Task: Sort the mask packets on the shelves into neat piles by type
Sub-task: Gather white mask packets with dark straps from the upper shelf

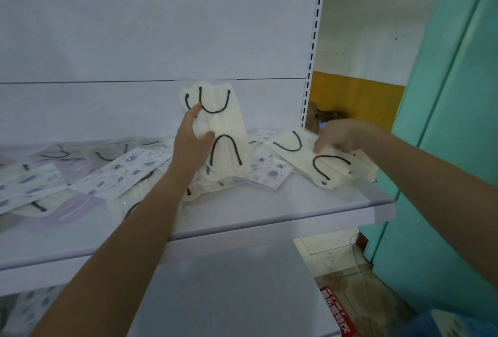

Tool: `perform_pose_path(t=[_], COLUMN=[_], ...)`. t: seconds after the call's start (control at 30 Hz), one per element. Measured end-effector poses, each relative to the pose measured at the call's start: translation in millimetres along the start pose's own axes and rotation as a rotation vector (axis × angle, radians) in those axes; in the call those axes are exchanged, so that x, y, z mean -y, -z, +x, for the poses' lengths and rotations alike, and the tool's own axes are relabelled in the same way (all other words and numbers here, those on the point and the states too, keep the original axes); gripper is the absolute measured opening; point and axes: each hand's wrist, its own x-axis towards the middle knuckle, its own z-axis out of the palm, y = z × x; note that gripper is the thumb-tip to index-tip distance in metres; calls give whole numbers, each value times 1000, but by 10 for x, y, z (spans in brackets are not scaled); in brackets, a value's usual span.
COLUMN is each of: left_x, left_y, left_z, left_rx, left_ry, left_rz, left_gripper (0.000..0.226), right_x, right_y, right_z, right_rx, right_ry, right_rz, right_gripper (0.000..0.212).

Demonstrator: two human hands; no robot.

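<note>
Head view, left hand (192,144) grips upright cream packet (227,121), right hand (341,136) on cream pile (307,165), grip unclear

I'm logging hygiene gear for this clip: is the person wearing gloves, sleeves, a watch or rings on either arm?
No. The left hand and right hand are ungloved, the left forearm and right forearm bare to the frame edge, and no watch or ring shows.

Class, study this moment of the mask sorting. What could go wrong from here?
The cream pile under the right hand lies at the right end of the shelf; a nudge might tip packets off. The left hand holds its cream packet upright by one side, so it could slip into the mixed heap.
</note>
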Motion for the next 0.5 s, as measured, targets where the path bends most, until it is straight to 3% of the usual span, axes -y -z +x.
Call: perform_pose_path(t=[0.13,0.4,0.5], left_x=[1,-47,-82], left_y=[-3,24,35], left_z=[-34,-46,-58], left_rx=[15,9,-8], left_ry=[-2,-19,-27], left_rz=[3,-35,-64], left_gripper=[59,58,58], right_x=[27,235,291], right_y=[-141,248,511], right_z=[-27,-431,-609], right_rx=[-117,-178,-93], right_ry=[54,253,297], right_rz=[-183,71,283], right_gripper=[65,65,53])
